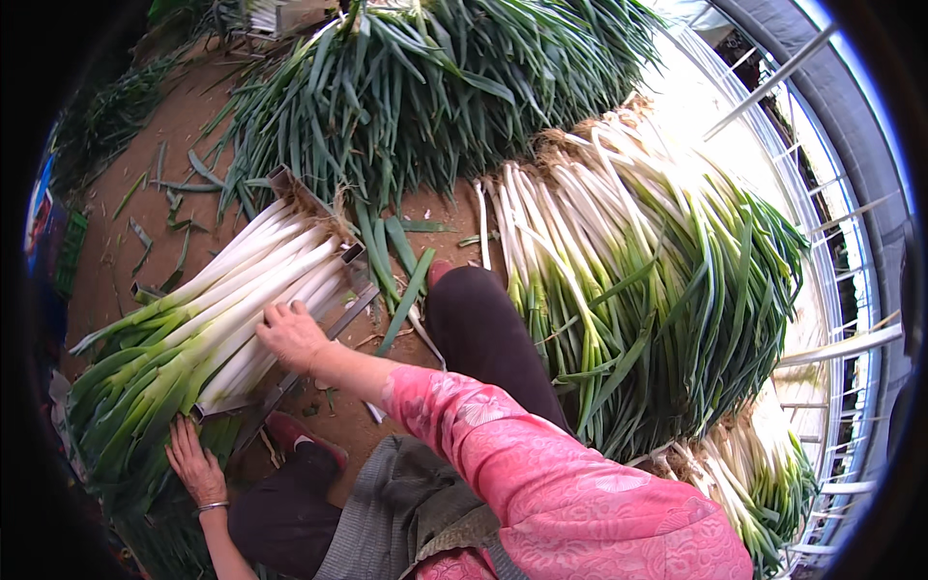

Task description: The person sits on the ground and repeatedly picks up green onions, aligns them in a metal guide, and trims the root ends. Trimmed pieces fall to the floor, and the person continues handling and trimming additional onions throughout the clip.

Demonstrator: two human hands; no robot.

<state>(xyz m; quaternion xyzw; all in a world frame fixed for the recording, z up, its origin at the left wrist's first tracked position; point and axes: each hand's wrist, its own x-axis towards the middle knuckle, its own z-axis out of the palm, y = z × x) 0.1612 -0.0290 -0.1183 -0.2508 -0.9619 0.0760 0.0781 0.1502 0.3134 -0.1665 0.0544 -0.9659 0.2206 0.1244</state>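
Observation:
A bundle of leeks or large green onions lies across a metal frame, with the roots at the frame's upper end and green leaves hanging over the lower left. My right hand rests on the white stalks near the frame's right side, fingers slightly bent. Lower down, my left hand, with a bracelet at the wrist, touches the green leaves beside the frame's lower corner. Neither hand is clearly closed around a stalk.
A large stack of the same plants lies to the right, with another pile beyond the frame. More lie at the lower right. Loose leaves litter the dirt floor. A green crate stands at the far left.

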